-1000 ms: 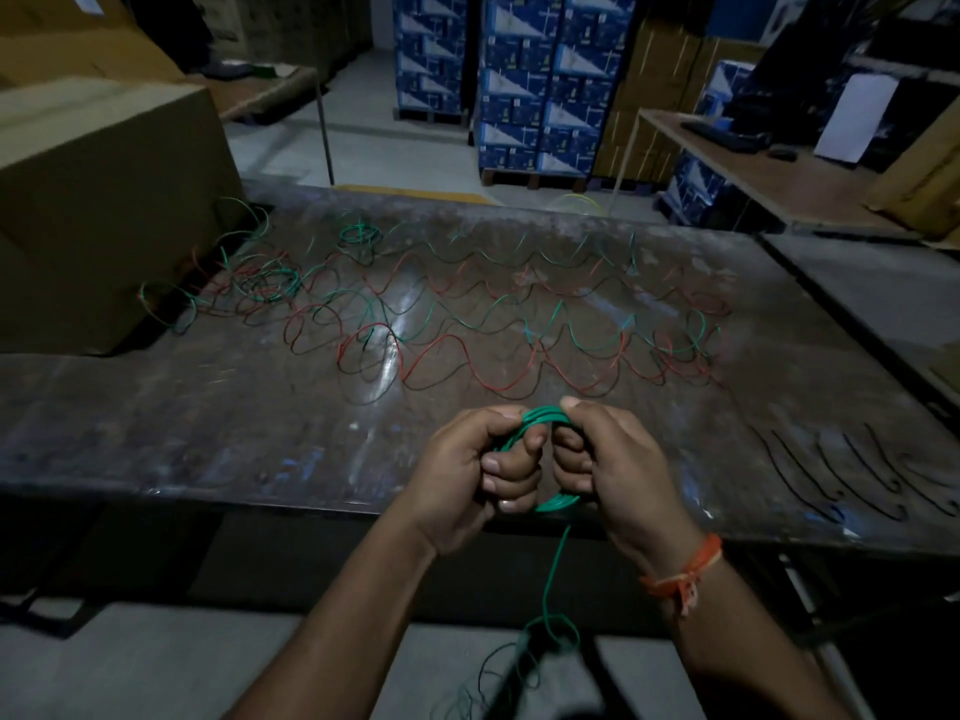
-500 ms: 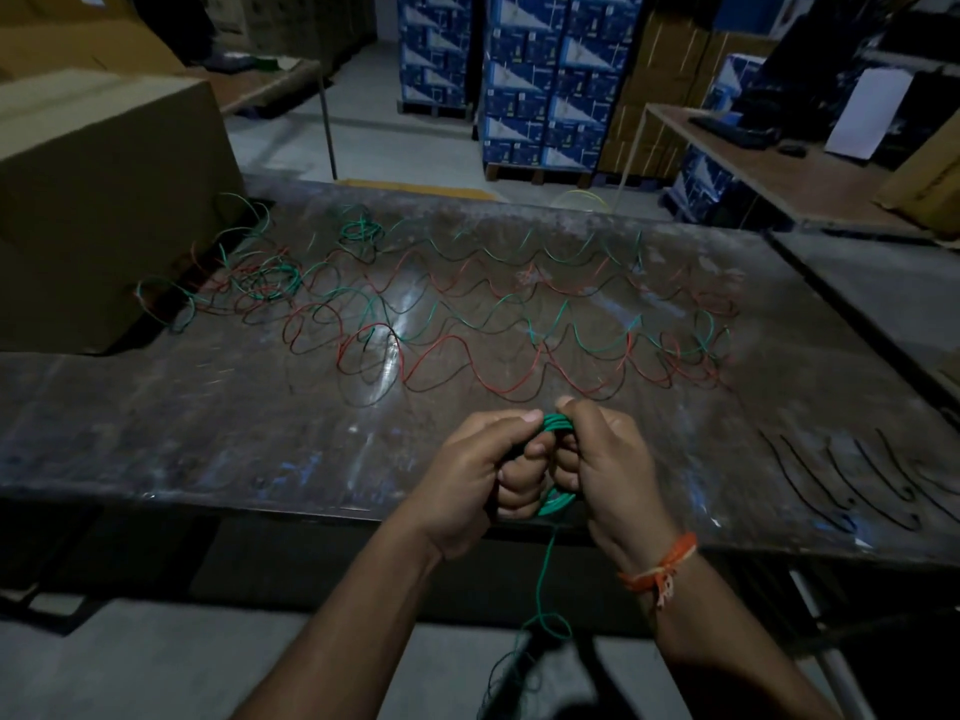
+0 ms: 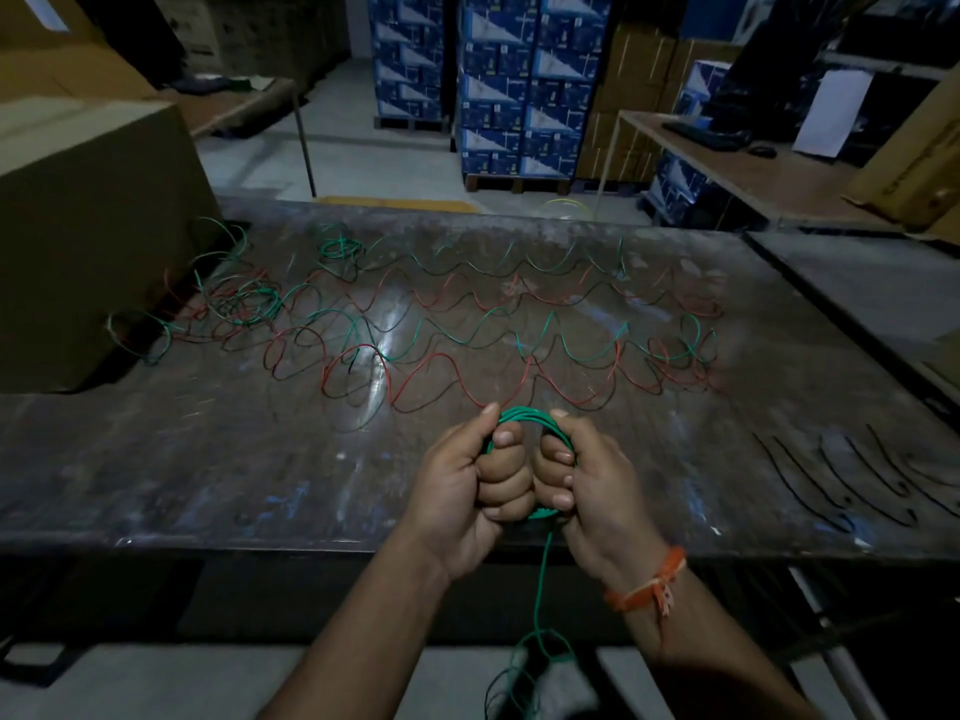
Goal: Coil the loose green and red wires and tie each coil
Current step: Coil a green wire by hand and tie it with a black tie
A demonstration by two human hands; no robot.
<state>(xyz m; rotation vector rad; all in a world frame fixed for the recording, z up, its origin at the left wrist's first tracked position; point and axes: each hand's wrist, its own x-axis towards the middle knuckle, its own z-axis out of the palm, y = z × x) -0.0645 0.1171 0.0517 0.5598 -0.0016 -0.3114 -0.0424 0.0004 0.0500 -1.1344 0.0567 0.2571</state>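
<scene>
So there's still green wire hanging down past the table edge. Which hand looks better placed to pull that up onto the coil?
Probably the right hand: the loose green tail drops from the green coil just beside its lower fingers, while the left hand grips the coil's other side.

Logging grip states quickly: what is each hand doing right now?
Left hand: closed, fingers curled round the left side of the green wire coil.
Right hand: closed, gripping the same coil's right side.
</scene>
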